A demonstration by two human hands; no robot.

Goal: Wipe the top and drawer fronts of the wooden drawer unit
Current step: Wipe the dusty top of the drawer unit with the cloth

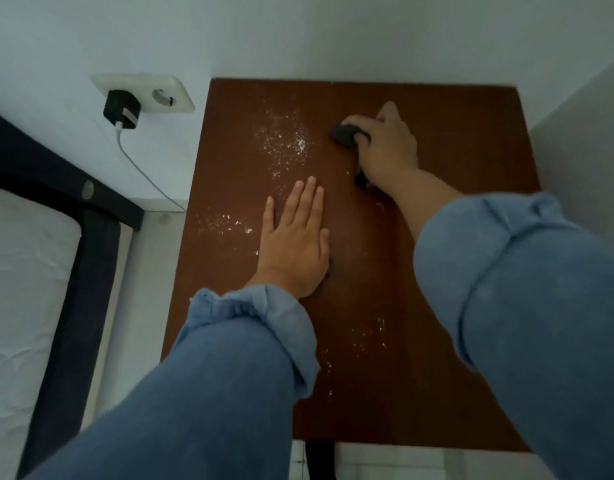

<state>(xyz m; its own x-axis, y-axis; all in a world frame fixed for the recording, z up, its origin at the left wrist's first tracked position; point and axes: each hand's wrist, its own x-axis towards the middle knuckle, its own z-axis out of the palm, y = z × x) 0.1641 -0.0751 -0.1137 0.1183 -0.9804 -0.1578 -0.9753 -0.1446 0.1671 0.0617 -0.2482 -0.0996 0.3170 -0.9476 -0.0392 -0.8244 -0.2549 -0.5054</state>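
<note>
Room: white walls meet in a corner behind the unit; pale floor tiles show along its near edge.
Surface [454,306]: the reddish-brown wooden top of the drawer unit, seen from above and set into the corner; the drawer fronts are out of sight.
Dust [284,140]: white specks scattered over the left and middle of the top, thickest toward the back left, with smaller patches beside the left hand and toward the near edge.
Left hand [295,244]: lies flat on the top, palm down, fingers straight and together, holding nothing.
Right hand [385,147]: reaches toward the back of the top, fingers curled round a dark cloth [345,135] pressed to the wood just right of the thickest dust.
Sleeves: blue, pushed up both forearms.
Socket [160,93]: white, on the left wall, with a black charger [122,109] plugged in and a white cable [142,171] trailing down.
Bed [21,271]: at the left, dark frame, white sheet.
</note>
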